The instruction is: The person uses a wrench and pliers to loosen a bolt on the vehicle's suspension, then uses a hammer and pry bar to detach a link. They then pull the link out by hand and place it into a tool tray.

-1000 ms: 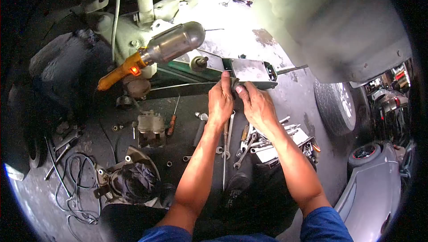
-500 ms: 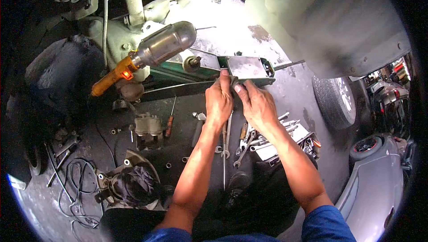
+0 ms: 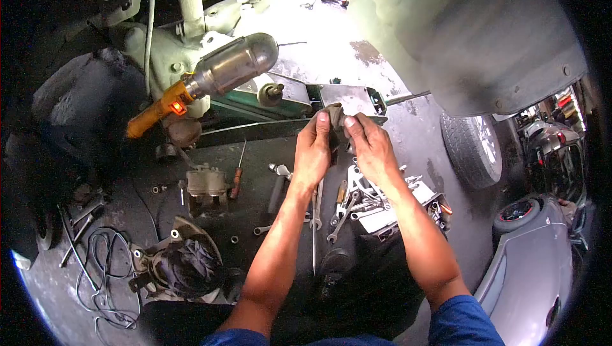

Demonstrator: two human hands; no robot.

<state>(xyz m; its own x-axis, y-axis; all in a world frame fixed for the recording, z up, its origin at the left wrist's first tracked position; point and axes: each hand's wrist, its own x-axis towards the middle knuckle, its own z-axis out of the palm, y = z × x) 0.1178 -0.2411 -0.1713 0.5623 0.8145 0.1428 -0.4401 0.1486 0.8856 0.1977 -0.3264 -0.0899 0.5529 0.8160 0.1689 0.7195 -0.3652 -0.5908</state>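
My left hand (image 3: 313, 148) and my right hand (image 3: 371, 147) are raised together in the middle of the view, both gripping one small dark grimy part (image 3: 335, 118) between thumbs and fingertips. What the part is cannot be made out. Just behind the hands lies a green floor jack (image 3: 299, 100) with a flat metal plate (image 3: 349, 98). Several wrenches (image 3: 341, 209) lie on the dark mat right below my hands.
An orange-handled work lamp (image 3: 210, 75) with a metal shade hangs at upper left. A brake caliper (image 3: 205, 181), a screwdriver (image 3: 237, 177), a hub assembly (image 3: 182, 263) and a coiled cable (image 3: 102, 269) lie on the floor. A car body (image 3: 459, 33) and tyre (image 3: 475, 151) stand on the right.
Both hands, which were down against the jack's plate, have lifted slightly toward me with the small dark part held between them. The view shifted a little.
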